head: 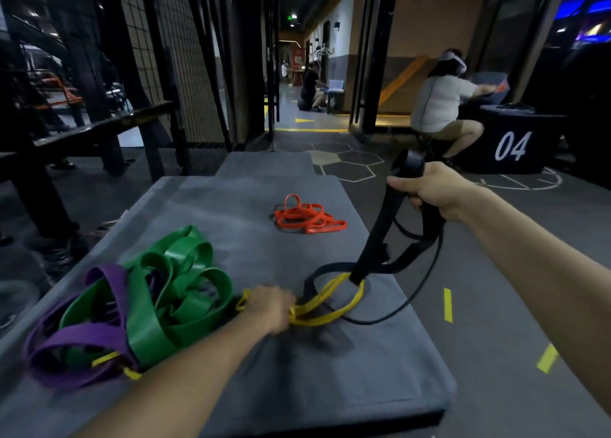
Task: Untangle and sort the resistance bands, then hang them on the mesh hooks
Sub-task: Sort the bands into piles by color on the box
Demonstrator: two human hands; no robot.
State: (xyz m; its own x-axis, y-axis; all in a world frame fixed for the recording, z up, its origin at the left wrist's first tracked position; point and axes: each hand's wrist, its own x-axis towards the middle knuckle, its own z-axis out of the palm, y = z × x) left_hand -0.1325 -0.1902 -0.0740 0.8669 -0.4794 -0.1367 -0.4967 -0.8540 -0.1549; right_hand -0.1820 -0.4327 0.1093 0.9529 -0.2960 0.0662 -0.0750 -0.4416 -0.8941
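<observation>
Gripping the black band [380, 236] in my right hand [436, 189], I hold it raised above the grey mat [231, 213], fingers curled round its upper loop while the rest hangs down to the mat surface. My left hand [274, 308] is down on the mat, fingers closed round the yellow band [330, 305], which is threaded through the lower end of the black band beside a thin black cord [426, 292]. Just left of that hand lies a tangled heap of green bands [178, 292] and purple bands [82, 335]. Farther up the mat, well apart, sits a pile of orange bands [307, 216]. Black wire mesh [148, 41] stands behind the mat at left.
</observation>
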